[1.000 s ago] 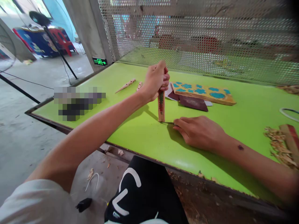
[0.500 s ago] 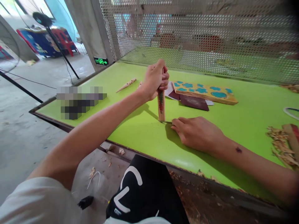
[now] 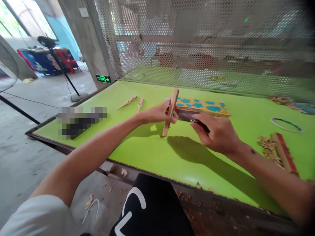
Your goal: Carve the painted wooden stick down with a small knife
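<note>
My left hand (image 3: 157, 113) is closed around a narrow wooden strip (image 3: 174, 98), which stands tilted above the green tabletop, its top leaning right. Red and green paint shows on the strip. To its right, my right hand (image 3: 220, 133) grips a knife (image 3: 194, 120) by its dark handle; the blade points toward the strip but is hard to make out against the dark card behind. Knife and strip look apart. Behind both hands lies a yellow board (image 3: 214, 113) with blue painted shapes, partly over a maroon card (image 3: 185, 114).
Two carved pointed sticks (image 3: 128, 102) lie at the back left. Near the right side are wood shavings (image 3: 267, 149), a red-edged wood block (image 3: 283, 152) and a white ring (image 3: 286, 125). A perforated metal screen (image 3: 152, 42) bounds the green table (image 3: 147, 154) at the back.
My left hand has lowered and tilted the strip, which stood upright on the table. My right hand has lifted the knife up and away from the strip's lower end. The view has shifted slightly.
</note>
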Demonstrator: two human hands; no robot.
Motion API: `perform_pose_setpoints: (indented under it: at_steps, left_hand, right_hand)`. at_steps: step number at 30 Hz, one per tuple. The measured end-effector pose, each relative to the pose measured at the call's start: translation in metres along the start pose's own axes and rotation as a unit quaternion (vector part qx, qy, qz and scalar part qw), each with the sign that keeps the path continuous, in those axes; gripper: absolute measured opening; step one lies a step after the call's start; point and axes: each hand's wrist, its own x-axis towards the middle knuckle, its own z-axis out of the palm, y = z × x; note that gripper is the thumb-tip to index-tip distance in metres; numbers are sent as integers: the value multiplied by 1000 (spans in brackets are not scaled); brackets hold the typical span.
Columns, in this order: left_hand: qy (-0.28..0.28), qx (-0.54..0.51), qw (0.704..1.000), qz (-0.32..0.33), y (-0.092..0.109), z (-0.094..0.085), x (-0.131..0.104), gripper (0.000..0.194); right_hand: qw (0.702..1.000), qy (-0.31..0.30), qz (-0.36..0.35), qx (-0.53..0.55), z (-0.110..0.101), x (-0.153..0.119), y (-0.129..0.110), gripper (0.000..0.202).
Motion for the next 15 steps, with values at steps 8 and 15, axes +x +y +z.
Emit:
perform_pose_setpoints:
  at_steps: [8,15]
  left_hand:
    - [-105,95,989,-50,7,-8,-6,18]
    - [111,43,991,65,36,-24,-15,32]
  right_hand:
    - [994,44,102,0,-17,2,20,27]
    - [997,-25,51,56,-4,5,18,26]
